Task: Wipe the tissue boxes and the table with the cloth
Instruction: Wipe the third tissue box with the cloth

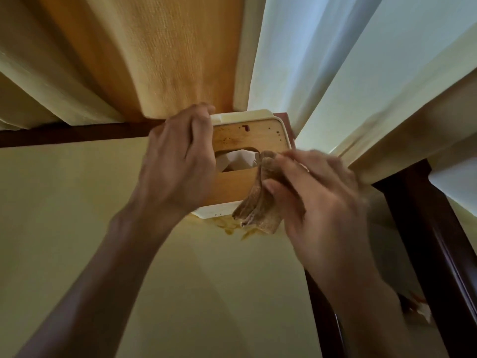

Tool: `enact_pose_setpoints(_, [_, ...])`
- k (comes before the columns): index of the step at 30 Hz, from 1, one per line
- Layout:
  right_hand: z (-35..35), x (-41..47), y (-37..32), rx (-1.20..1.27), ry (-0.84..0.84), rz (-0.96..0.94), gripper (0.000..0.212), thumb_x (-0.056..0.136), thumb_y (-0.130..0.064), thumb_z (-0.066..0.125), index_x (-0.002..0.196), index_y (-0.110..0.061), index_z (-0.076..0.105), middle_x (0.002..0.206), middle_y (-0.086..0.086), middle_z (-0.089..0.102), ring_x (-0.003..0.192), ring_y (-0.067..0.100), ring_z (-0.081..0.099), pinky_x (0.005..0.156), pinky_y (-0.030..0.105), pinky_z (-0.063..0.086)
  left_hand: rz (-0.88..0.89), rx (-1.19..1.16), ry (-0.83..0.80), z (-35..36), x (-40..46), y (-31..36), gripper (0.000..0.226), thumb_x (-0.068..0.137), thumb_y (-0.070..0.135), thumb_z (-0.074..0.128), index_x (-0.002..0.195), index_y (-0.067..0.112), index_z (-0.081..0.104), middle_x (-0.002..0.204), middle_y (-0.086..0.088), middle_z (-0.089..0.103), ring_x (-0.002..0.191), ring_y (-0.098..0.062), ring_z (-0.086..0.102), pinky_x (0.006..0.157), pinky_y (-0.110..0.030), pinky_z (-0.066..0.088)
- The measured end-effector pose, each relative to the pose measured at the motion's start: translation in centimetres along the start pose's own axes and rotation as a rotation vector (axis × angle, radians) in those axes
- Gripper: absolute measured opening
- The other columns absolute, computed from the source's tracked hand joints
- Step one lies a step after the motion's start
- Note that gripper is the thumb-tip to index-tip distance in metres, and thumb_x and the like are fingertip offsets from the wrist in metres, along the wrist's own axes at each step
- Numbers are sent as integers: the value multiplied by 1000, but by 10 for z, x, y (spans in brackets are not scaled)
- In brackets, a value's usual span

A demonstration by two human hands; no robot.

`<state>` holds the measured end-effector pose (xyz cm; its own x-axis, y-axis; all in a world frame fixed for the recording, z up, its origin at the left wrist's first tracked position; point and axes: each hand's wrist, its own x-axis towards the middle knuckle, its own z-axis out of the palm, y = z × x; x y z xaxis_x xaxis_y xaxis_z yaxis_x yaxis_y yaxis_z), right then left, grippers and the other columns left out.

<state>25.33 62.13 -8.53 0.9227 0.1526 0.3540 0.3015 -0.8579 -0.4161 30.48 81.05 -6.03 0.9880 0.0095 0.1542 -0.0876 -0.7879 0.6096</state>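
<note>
Up at the far side hang big curtains point(160, 55), yellow on the left and pale white on the right. Below them lies the yellow surface point(64, 202) with a dark wood edge along its far and right sides. At the far right corner of the surface sits one tissue box point(247, 133). It has a white body and a wooden lid with small dark spots on it. A white tissue point(238, 161) pokes out of the slot in the lid. The left hand point(178, 161) holds the left side of the box, with its fingers curled over the far edge. The right hand point(315, 192) is blurry. Its fingers pinch a brown cloth point(258, 200) and press it on the right, near part of the lid. The cloth hangs down past the near edge of the box. Just near the box, a small brown spill point(232, 229) marks the surface.
</note>
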Motion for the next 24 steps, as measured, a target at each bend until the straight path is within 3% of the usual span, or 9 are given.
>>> enact_pose_setpoints(2, [3,-15,-9,-7,-79,0,52,106,-45,47,141,-9,59,149,7,56,144,21,43,119,45,34,-52,-83,1,10,-3,1,44,111,25,20,143,19,50,144,3,52,108,13,30,103,-3,16])
enact_pose_setpoints(5, [6,-28,-17,-38,-183,42,66,109,-54,23,156,-11,39,165,2,32,157,15,16,128,40,13,-44,-73,6,23,-7,8,40,110,24,29,145,17,48,149,2,50,127,5,29,123,-37,16])
enact_pose_setpoints(7, [6,-27,-18,-39,-198,50,67,110,-55,17,157,-11,36,167,2,28,158,14,12,129,40,9,-73,-131,44,26,-7,10,46,107,27,22,141,19,53,140,8,55,122,14,35,122,-45,18])
enact_pose_setpoints(9, [8,-23,-18,-35,-194,43,66,110,-54,17,156,-12,38,165,1,31,158,14,15,129,42,8,-81,-162,67,29,-6,8,44,107,23,23,136,20,57,124,17,55,111,28,33,122,-46,18])
enact_pose_setpoints(10, [8,-21,-17,-33,-191,39,65,110,-54,16,156,-12,38,165,1,32,157,14,16,129,43,9,-61,-145,69,29,-6,6,42,107,21,26,135,19,57,121,18,54,111,28,35,122,-46,18])
enact_pose_setpoints(14, [12,-12,-10,20,-164,41,58,111,-50,17,155,-18,40,163,-4,33,157,11,16,129,46,11,7,-25,53,30,1,2,46,105,26,25,136,14,57,134,3,62,127,-6,51,120,-48,27])
enact_pose_setpoints(19, [20,17,3,131,-178,71,49,112,-41,20,154,-27,40,163,-10,32,156,3,12,130,44,9,8,6,39,30,2,7,50,105,30,24,138,17,59,141,6,59,135,-2,45,124,-36,19])
enact_pose_setpoints(24, [24,39,10,162,-215,66,48,112,-38,19,155,-28,37,163,-15,26,155,-2,8,129,40,14,36,64,22,31,2,4,52,106,31,22,141,16,57,145,5,57,140,-4,41,126,-35,13])
